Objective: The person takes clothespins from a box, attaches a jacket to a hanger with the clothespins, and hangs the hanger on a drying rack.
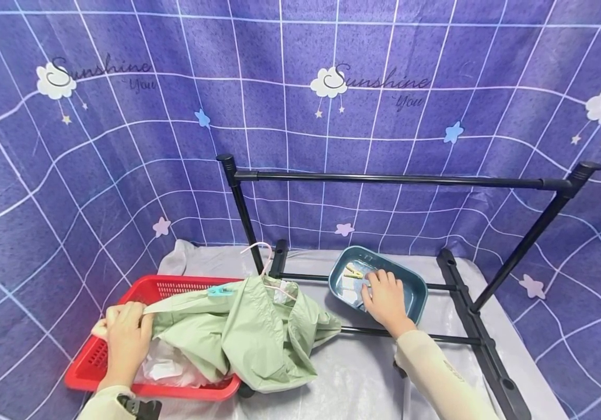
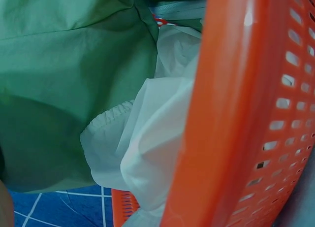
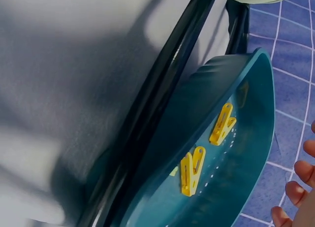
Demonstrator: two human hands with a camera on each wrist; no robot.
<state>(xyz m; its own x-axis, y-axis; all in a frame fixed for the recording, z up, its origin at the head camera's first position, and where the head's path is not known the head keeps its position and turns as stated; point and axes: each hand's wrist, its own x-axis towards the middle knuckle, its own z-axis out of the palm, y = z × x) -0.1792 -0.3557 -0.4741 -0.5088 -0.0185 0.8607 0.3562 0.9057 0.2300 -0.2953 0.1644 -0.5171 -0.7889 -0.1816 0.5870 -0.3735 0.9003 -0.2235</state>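
Observation:
My left hand (image 1: 127,335) grips the edge of a light green garment (image 1: 264,332), holding it stretched to the left over the red basket. The garment is on a pink hanger (image 1: 264,251), and a light blue clothespin (image 1: 220,290) is clipped near its upper edge. Its cloth (image 2: 59,79) fills much of the left wrist view. My right hand (image 1: 386,296) reaches over a teal basin (image 1: 421,291) with loosely bent fingers, nothing visible in them. Yellow clothespins (image 3: 192,170) lie in that basin; the fingertips are partly hidden in the head view.
The red basket (image 1: 185,392) holds white cloth (image 1: 166,367). A black rack stands behind, its top bar (image 1: 384,178) running across and its foot (image 1: 484,344) on the right. The basin sits across the rack's lower bars. A purple patterned curtain (image 1: 279,116) surrounds the area.

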